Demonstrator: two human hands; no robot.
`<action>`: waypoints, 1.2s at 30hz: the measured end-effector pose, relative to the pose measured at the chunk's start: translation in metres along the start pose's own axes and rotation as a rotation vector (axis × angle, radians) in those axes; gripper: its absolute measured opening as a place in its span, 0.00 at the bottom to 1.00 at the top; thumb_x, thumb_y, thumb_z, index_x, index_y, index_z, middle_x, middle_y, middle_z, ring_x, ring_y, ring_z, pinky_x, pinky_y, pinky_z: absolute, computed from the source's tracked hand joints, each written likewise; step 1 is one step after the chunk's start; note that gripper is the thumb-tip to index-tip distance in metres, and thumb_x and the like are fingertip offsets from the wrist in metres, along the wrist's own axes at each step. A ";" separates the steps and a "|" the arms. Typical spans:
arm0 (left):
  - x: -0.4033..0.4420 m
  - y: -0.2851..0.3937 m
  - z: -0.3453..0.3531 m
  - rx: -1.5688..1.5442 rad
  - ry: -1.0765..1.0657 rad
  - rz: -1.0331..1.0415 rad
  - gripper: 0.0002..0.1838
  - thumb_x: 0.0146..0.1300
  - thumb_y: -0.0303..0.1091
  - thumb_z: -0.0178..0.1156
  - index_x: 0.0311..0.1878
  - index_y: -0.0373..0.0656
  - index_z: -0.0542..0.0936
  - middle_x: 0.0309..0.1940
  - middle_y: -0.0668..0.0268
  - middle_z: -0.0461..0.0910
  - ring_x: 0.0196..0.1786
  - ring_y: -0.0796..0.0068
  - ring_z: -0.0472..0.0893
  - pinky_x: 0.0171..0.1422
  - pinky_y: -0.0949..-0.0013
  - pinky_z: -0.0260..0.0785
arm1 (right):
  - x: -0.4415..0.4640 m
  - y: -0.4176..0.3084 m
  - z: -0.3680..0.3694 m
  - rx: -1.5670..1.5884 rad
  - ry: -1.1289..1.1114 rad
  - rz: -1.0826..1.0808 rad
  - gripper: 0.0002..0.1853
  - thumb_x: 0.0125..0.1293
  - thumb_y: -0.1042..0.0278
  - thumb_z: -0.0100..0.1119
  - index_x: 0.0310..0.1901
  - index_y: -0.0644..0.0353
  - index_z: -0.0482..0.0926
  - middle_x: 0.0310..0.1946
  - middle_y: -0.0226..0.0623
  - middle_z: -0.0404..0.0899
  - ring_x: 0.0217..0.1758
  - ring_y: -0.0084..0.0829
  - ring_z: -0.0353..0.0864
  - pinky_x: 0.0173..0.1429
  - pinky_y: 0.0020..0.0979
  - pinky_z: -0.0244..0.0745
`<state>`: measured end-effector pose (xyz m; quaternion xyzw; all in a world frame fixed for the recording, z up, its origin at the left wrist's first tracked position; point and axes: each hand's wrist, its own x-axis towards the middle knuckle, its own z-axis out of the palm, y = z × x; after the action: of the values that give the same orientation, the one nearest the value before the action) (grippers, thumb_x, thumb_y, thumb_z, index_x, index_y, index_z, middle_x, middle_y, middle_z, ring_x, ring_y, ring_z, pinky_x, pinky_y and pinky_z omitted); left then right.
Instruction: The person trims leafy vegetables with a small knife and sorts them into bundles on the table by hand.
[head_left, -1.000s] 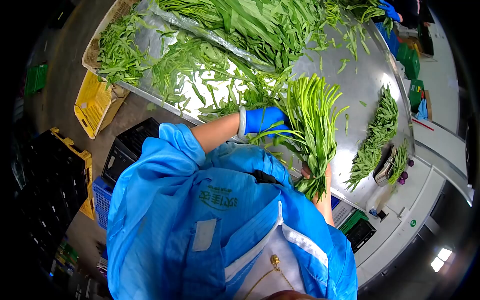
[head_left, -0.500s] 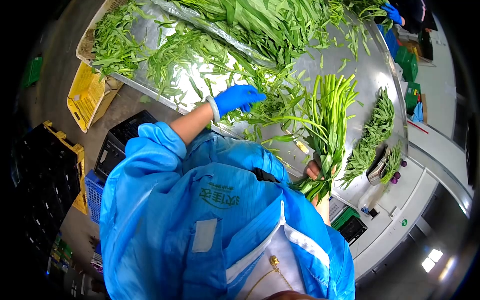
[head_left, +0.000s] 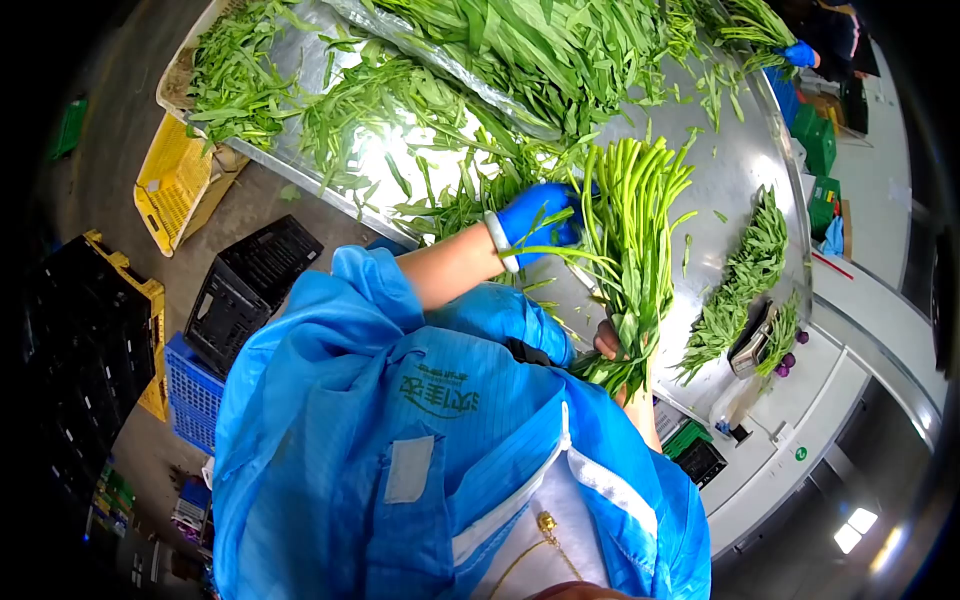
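Observation:
A bunch of long-stemmed leafy greens, apparently water spinach, stands stems up over the near edge of the metal table. My right hand, bare, is closed around its leafy lower part; leaves cover most of the fingers. My left hand, in a blue glove, is at the left side of the stems. Its fingertips pass partly behind them, so their grip is hidden. One loose stem with a leaf sticks out leftward below the glove. A thin, light-coloured object shows beside the bunch, partly covered.
A heap of greens and scattered leaves cover the metal table. Another bunch lies at the right. Yellow, black and blue crates stand at the left. Another person's gloved hand holds greens at the upper right.
My left hand has moved right, from above the scattered leaves to the bunch's stems. My right hand still holds the bunch, which has shifted slightly left. The other person's hand has lowered slightly.

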<state>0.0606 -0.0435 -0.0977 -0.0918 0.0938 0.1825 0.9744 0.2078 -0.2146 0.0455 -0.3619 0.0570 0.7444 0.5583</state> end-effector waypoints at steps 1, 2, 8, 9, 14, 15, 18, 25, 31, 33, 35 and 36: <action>-0.018 0.015 0.029 0.080 0.213 0.135 0.13 0.67 0.35 0.53 0.52 0.45 0.77 0.36 0.66 0.78 0.33 0.74 0.77 0.38 0.76 0.71 | 0.000 -0.001 -0.006 0.035 -0.051 0.024 0.13 0.57 0.59 0.58 0.37 0.59 0.76 0.19 0.32 0.68 0.17 0.28 0.61 0.18 0.26 0.54; -0.036 0.030 0.058 0.185 0.440 0.248 0.12 0.66 0.33 0.52 0.51 0.46 0.76 0.34 0.70 0.74 0.26 0.81 0.71 0.30 0.83 0.66 | -0.001 0.001 -0.014 0.043 -0.121 0.001 0.12 0.58 0.57 0.57 0.35 0.58 0.75 0.18 0.32 0.67 0.16 0.28 0.61 0.18 0.27 0.54; -0.072 0.141 -0.006 0.602 0.125 0.439 0.15 0.67 0.33 0.55 0.56 0.45 0.71 0.30 0.69 0.73 0.32 0.79 0.72 0.37 0.77 0.67 | -0.019 0.001 -0.050 0.008 -0.166 -0.012 0.15 0.59 0.55 0.56 0.38 0.60 0.76 0.19 0.35 0.68 0.15 0.32 0.62 0.18 0.31 0.52; -0.078 0.149 -0.004 1.030 0.397 0.402 0.22 0.66 0.37 0.58 0.61 0.45 0.70 0.33 0.65 0.77 0.35 0.75 0.76 0.39 0.73 0.70 | -0.020 0.001 -0.052 -0.002 -0.135 -0.033 0.16 0.59 0.55 0.56 0.39 0.60 0.76 0.19 0.35 0.68 0.16 0.32 0.62 0.18 0.31 0.53; -0.120 0.142 0.045 2.374 0.855 0.142 0.29 0.57 0.52 0.65 0.59 0.49 0.77 0.48 0.52 0.81 0.51 0.54 0.80 0.54 0.60 0.72 | -0.015 -0.006 -0.010 0.036 -0.047 -0.080 0.13 0.59 0.59 0.58 0.37 0.60 0.74 0.21 0.33 0.69 0.20 0.27 0.64 0.22 0.25 0.57; -0.125 0.141 0.056 2.273 0.860 0.120 0.28 0.58 0.52 0.64 0.58 0.48 0.79 0.47 0.53 0.82 0.50 0.55 0.81 0.55 0.60 0.72 | -0.015 -0.006 -0.007 -0.001 -0.013 -0.099 0.13 0.59 0.60 0.58 0.37 0.61 0.74 0.21 0.32 0.69 0.20 0.27 0.64 0.22 0.26 0.58; -0.117 0.110 0.075 1.708 0.375 0.135 0.23 0.68 0.48 0.55 0.58 0.42 0.78 0.47 0.62 0.83 0.48 0.71 0.81 0.57 0.66 0.70 | -0.011 -0.004 0.000 -0.078 0.040 -0.123 0.13 0.59 0.61 0.60 0.37 0.62 0.74 0.22 0.31 0.69 0.21 0.26 0.64 0.22 0.26 0.59; -0.097 0.054 0.062 1.836 0.110 0.680 0.07 0.63 0.30 0.55 0.38 0.41 0.82 0.41 0.58 0.82 0.44 0.64 0.81 0.51 0.64 0.73 | -0.005 -0.002 -0.022 -0.133 0.040 -0.100 0.20 0.52 0.60 0.67 0.42 0.64 0.75 0.26 0.34 0.74 0.20 0.26 0.68 0.22 0.27 0.64; -0.141 0.146 0.055 2.417 1.109 0.699 0.24 0.56 0.38 0.66 0.58 0.49 0.77 0.49 0.55 0.80 0.48 0.54 0.79 0.49 0.58 0.70 | -0.013 -0.002 -0.022 -0.150 0.152 -0.209 0.25 0.52 0.58 0.68 0.47 0.66 0.74 0.30 0.37 0.77 0.24 0.28 0.72 0.24 0.28 0.68; -0.146 0.131 0.076 2.709 1.177 0.873 0.35 0.51 0.39 0.70 0.64 0.49 0.71 0.52 0.49 0.78 0.51 0.52 0.78 0.53 0.55 0.71 | -0.012 -0.005 -0.023 -0.204 0.132 -0.264 0.27 0.52 0.56 0.67 0.48 0.66 0.74 0.33 0.37 0.78 0.26 0.28 0.74 0.26 0.29 0.69; -0.144 0.113 0.076 2.453 0.763 1.157 0.36 0.51 0.43 0.71 0.64 0.43 0.72 0.53 0.47 0.76 0.54 0.52 0.78 0.59 0.56 0.70 | -0.007 -0.006 -0.010 -0.217 0.199 -0.319 0.27 0.53 0.56 0.67 0.49 0.67 0.74 0.34 0.38 0.78 0.27 0.29 0.75 0.27 0.29 0.70; -0.147 0.098 0.051 2.270 0.719 0.767 0.34 0.55 0.45 0.69 0.62 0.38 0.73 0.55 0.49 0.77 0.58 0.60 0.77 0.61 0.60 0.69 | -0.005 -0.008 -0.020 -0.225 0.178 -0.316 0.27 0.53 0.58 0.66 0.51 0.67 0.72 0.36 0.38 0.78 0.28 0.30 0.75 0.27 0.30 0.70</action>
<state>-0.1029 0.0072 -0.0307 0.7879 0.4794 0.2350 0.3069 0.2252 -0.2251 0.0366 -0.4908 -0.0348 0.6143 0.6169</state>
